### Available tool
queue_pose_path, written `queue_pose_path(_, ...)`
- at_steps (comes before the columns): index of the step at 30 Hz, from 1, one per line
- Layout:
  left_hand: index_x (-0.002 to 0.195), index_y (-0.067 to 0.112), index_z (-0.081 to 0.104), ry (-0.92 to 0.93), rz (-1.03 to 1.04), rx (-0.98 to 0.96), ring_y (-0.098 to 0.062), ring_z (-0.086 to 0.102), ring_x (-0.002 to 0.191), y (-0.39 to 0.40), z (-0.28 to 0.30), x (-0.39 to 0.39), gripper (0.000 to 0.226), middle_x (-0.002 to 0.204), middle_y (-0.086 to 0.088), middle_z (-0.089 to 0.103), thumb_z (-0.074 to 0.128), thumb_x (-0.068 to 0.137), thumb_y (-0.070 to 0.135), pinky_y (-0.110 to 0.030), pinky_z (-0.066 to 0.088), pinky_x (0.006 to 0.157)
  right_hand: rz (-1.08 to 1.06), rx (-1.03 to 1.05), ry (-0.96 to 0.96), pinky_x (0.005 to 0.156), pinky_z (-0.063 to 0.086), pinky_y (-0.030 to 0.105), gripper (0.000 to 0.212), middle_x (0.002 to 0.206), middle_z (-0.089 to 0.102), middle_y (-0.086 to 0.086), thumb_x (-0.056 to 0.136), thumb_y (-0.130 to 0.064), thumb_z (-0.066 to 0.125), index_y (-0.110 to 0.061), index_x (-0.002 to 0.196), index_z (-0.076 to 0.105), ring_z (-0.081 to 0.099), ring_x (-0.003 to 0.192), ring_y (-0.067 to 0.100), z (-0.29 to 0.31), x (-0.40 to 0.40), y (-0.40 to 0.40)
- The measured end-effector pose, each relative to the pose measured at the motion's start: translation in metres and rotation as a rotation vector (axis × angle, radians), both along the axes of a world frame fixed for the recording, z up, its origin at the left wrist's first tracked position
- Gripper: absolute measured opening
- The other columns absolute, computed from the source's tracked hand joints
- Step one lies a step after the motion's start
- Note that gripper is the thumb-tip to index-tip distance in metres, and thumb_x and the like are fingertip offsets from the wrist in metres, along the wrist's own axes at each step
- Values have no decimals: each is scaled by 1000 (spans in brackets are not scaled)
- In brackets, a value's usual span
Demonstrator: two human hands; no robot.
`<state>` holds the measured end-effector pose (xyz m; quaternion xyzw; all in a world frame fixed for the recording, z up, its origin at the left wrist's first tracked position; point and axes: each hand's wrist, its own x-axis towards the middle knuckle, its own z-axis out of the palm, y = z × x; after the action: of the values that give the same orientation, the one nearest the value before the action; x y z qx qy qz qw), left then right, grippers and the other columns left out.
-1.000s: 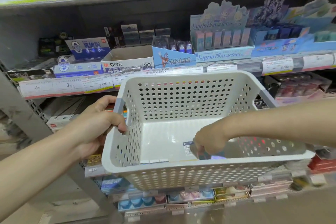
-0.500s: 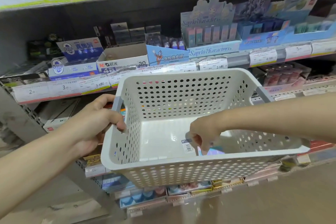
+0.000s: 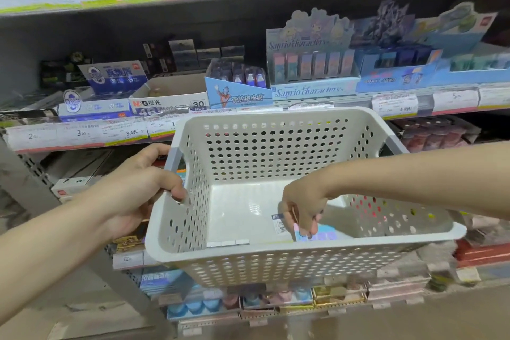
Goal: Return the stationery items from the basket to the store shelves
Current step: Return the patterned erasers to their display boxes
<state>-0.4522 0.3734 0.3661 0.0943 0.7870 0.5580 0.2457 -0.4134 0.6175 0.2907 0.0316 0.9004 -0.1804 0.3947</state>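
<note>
While the left hand (image 3: 132, 190) grips the white basket (image 3: 276, 252) at its left rim, the right hand (image 3: 303, 210) pinches 1 small pastel packet (image 3: 321, 235) on the basket floor; apparently the last item, not yet shelved.

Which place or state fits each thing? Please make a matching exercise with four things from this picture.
Things:
1. left hand
2. right hand
3. basket
4. M&G box

Places or states:
A. on the shelf, behind the price labels
B. holds the basket's left rim
C. white, with holes, held in the air
D. inside the basket, pinching a small packet

Pairs: 1-B, 2-D, 3-C, 4-A
</note>
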Motion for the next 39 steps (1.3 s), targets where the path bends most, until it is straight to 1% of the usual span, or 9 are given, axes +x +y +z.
queue_pose_path(3,95,20,57,7,20,-7,-30,57,61,11,0,3,46,66,-15,62,47,73,-20,-38,50,66,32,54,77,48,47,13,11,78,65,11,83,4,65,-6,88,62,60,44,1,11,-2,16)
queue_pose_path(10,96,20,57,7,77,-13,-26,59,52,29,-3,10,46,69,-14,63,48,72,-19,-31,52,50,45,3,303,50,43,18,19,61,61,2,82,3,64,-11,80,53,58,50,8,53,-6,48)
queue_pose_path(16,97,18,58,2,104,-13,-31,59,60,32,-5,12,52,70,-17,63,59,56,-14,-39,51,62,42,-197,603,56,46,17,11,68,62,-2,88,-5,60,-16,88,60,58,51,0,81,-2,65)
queue_pose_path(20,96,20,59,15,111,-22,-34,60,67,31,-6,12,57,73,-18,65,58,45,-7,-45,51,69,66,-315,823,66,49,16,12,84,64,8,92,-12,56,-17,100,64,58,68,7,92,-2,73)
queue_pose_path(24,97,22,59,9,109,-22,-35,59,68,29,-5,11,58,77,-23,63,56,44,-3,-41,50,65,-40,-474,1089,71,55,21,13,91,63,10,93,-10,54,-10,104,61,62,70,14,105,-6,79)
queue_pose_path(28,100,20,58,9,99,-26,-36,58,70,27,-5,8,55,76,-23,63,60,55,-12,-41,50,66,-125,-476,1393,65,54,23,16,86,59,9,93,-5,50,-9,106,59,58,62,6,124,-24,94)
queue_pose_path(30,100,21,58,6,92,-29,-35,59,67,26,-5,7,58,73,-22,63,60,51,-10,-40,51,63,-155,-396,1526,68,53,29,19,88,59,5,93,-8,48,-13,107,59,59,62,6,129,-35,100)
queue_pose_path(35,98,22,59,16,68,-12,-33,60,58,26,-5,4,59,68,-19,64,57,44,-3,-41,52,60,-154,-217,1564,82,54,47,27,96,60,8,92,-9,45,-12,116,59,64,80,26,127,-57,104)
queue_pose_path(39,97,21,59,13,42,-1,-32,61,52,26,-3,2,58,63,-18,63,56,44,-4,-38,54,53,-127,-216,1530,82,54,36,23,97,56,4,94,-7,47,-11,112,60,64,87,27,125,-68,101)
